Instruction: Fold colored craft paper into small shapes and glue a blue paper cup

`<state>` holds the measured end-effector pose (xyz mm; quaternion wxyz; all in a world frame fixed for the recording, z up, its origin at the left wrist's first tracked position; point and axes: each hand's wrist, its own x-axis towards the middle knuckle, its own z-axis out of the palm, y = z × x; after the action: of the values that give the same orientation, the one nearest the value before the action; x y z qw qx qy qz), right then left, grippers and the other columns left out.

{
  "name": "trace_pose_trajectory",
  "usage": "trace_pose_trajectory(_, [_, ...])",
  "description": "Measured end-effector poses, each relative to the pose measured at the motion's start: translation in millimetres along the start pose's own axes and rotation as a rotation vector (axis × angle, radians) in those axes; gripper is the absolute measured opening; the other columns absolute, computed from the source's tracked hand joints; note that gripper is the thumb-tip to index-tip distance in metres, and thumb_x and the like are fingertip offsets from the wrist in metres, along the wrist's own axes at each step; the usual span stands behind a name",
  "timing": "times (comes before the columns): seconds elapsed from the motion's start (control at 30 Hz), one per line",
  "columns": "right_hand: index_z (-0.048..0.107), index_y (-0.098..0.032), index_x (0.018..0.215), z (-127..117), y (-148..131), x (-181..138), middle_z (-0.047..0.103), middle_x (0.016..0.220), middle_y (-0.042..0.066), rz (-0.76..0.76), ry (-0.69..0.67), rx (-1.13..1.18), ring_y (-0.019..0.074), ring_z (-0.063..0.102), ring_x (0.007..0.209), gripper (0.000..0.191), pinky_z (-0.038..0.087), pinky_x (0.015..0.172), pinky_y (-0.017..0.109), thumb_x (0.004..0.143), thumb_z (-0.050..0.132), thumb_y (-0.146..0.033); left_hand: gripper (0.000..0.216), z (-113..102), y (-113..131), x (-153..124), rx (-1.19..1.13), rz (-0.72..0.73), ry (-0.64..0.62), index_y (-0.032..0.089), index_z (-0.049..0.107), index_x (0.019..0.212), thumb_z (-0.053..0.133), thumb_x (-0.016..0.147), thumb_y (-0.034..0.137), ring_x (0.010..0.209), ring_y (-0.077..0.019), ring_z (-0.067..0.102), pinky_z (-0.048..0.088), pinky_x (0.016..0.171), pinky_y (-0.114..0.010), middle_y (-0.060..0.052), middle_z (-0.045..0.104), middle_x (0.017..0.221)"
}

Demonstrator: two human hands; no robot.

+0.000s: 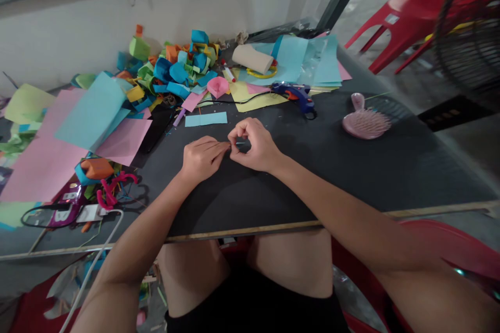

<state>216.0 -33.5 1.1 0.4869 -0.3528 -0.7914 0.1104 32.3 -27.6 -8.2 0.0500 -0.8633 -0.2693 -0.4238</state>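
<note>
Over the middle of the dark table, my left hand (203, 158) and my right hand (255, 145) meet at the fingertips. The left fingers are pressed together and point right. My right thumb and index finger close in a pinch, forming a ring. A small bluish sliver shows through that ring; whether it is in the fingers or behind them I cannot tell. Whatever the fingertips hold is hidden. Just beyond the hands lies a light blue paper strip (206, 119) with creases. A folded pink paper piece (217, 87) sits behind it.
A heap of folded coloured paper pieces (175, 70) stands against the wall. Paper sheets (91, 109) lie left, near a purple device (69, 203) with cables. A blue glue gun (295, 94) and a pink hairbrush (366, 120) lie right. A fan (469, 26) stands beyond the table.
</note>
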Motion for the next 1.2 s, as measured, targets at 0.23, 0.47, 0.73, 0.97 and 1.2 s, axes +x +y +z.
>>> trace_pose_trajectory(0.23, [0.029,-0.027,0.083,-6,8,1,0.064,0.073,-0.005,0.080,-0.036,0.013,0.0158,0.050,0.063,0.037,0.041,0.073,0.037,0.062,0.054,-0.010,0.018,-4,-4,-1,0.023,-0.005,0.002,0.022,0.075,0.092,0.059,0.091,0.017,0.070,-0.0125,0.070,0.058,0.070,-0.025,0.000,0.077,0.077])
trace_pose_trajectory(0.47, [0.030,-0.027,0.083,-10,17,0,0.061,0.071,-0.004,0.145,0.019,0.086,0.0153,0.045,0.064,0.037,0.041,0.068,0.036,0.063,0.055,-0.011,0.013,-8,-8,1,0.068,-0.006,0.044,0.022,0.076,0.090,0.063,0.090,0.018,0.067,-0.0124,0.070,0.059,0.067,-0.025,0.001,0.077,0.077])
trace_pose_trajectory(0.73, [0.032,-0.027,0.087,-3,16,-2,0.058,0.082,-0.002,0.216,0.022,0.316,0.0151,0.056,0.077,0.031,0.046,0.079,0.036,0.075,0.060,-0.018,0.012,-8,-1,2,-0.048,-0.287,0.148,0.022,0.077,0.091,0.066,0.091,0.026,0.057,-0.0096,0.065,0.051,0.056,-0.022,0.000,0.076,0.072])
trace_pose_trajectory(0.97, [0.032,-0.027,0.088,0,25,-2,0.062,0.087,-0.001,0.198,0.064,0.361,0.0156,0.059,0.082,0.031,0.046,0.080,0.036,0.078,0.061,-0.021,0.016,-5,1,3,-0.220,-0.421,0.082,0.022,0.077,0.091,0.065,0.091,0.032,0.056,-0.0094,0.061,0.049,0.056,-0.023,0.001,0.073,0.068])
trace_pose_trajectory(1.2, [0.034,-0.027,0.085,2,18,-5,0.063,0.081,-0.001,0.054,0.072,0.003,0.0173,0.058,0.074,0.030,0.045,0.074,0.035,0.071,0.057,-0.012,0.019,0,-5,1,-0.030,-0.161,0.045,0.019,0.073,0.105,0.065,0.090,0.026,0.091,-0.0177,0.068,0.055,0.083,-0.034,-0.005,0.077,0.093])
